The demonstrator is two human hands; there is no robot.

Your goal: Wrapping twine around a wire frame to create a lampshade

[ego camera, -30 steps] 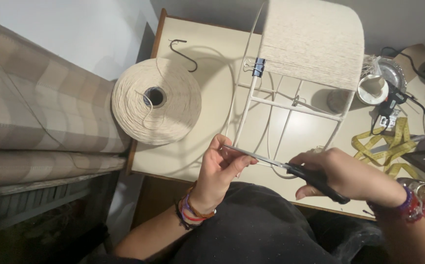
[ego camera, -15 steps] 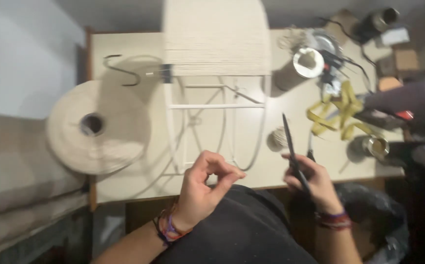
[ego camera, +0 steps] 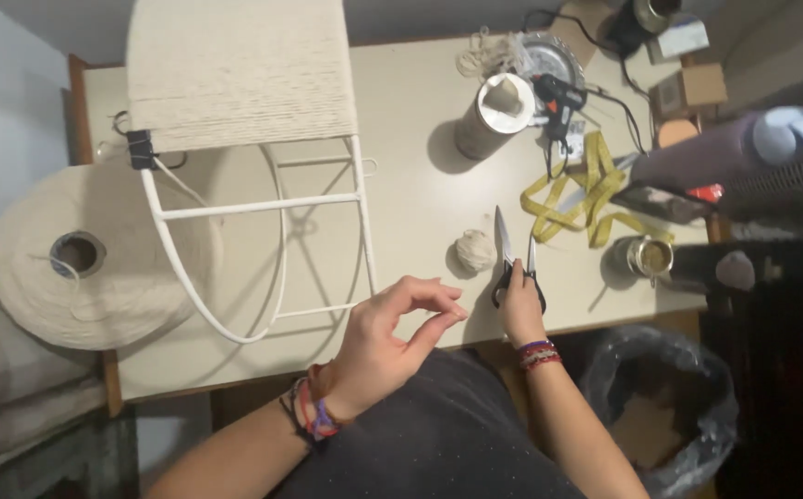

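Observation:
My left hand (ego camera: 392, 337) hovers over the near table edge with thumb and forefinger pinched together; I see nothing between them. My right hand (ego camera: 521, 310) grips the black handles of the scissors (ego camera: 514, 249), which lie on the table with their blades apart and pointing away from me. A small ball of cream cord (ego camera: 475, 249) sits just left of the blades. Left of my hands stands a white wire lampshade frame (ego camera: 263, 208), its far half wrapped in cream cord (ego camera: 240, 69). A black binder clip (ego camera: 141, 148) is clamped on the frame's left side.
A big cream cord spool (ego camera: 96, 268) sits at the table's left end. Right of the scissors lie a yellow measuring tape (ego camera: 586, 199), a glue gun (ego camera: 558, 97), a cardboard tube (ego camera: 492, 115) and a small jar (ego camera: 646, 257). A black-lined bin (ego camera: 660, 407) stands below the table's right corner.
My right hand has carried the scissors away from my left hand and down to the table on the right, blades now apart. My left hand stays pinched. The view has swung right.

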